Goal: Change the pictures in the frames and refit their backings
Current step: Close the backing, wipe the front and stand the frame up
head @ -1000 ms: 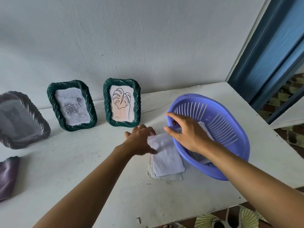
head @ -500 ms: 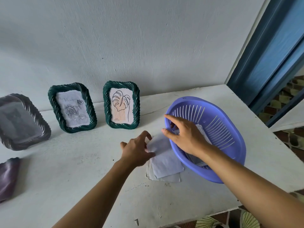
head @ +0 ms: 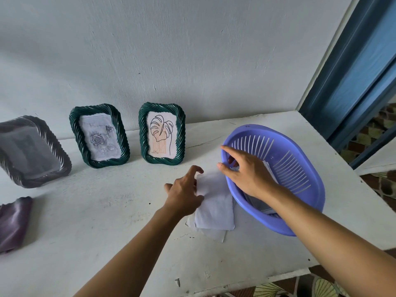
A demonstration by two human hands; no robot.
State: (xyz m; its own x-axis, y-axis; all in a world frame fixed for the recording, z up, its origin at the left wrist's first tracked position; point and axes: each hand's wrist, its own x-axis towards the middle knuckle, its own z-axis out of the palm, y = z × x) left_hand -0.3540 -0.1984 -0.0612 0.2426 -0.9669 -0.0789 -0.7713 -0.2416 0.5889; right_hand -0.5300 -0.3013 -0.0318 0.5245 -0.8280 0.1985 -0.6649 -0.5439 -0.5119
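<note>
Two green rope-edged frames stand against the wall, one with a grey rose picture (head: 99, 136) and one with a leaf line drawing (head: 161, 133). A grey frame (head: 32, 153) leans at the far left. A stack of white paper sheets (head: 215, 209) lies on the table, its right edge under the purple basket (head: 300, 168). My left hand (head: 184, 194) rests its fingers on the stack's left edge, thumb out to the side. My right hand (head: 246, 174) holds the basket's near-left rim, thumb outside and fingers inside. More sheets lie in the basket, partly hidden by that hand.
The white table (head: 96, 221) ends at a chipped front edge and at a right edge beside a blue door frame (head: 353, 71). A purplish object (head: 12, 221) lies at the far left, cut off by the view's edge. A pale wall stands behind the frames.
My left hand has slid from on top of the paper stack to its left edge, fingers lifting. My right hand stays on the basket rim.
</note>
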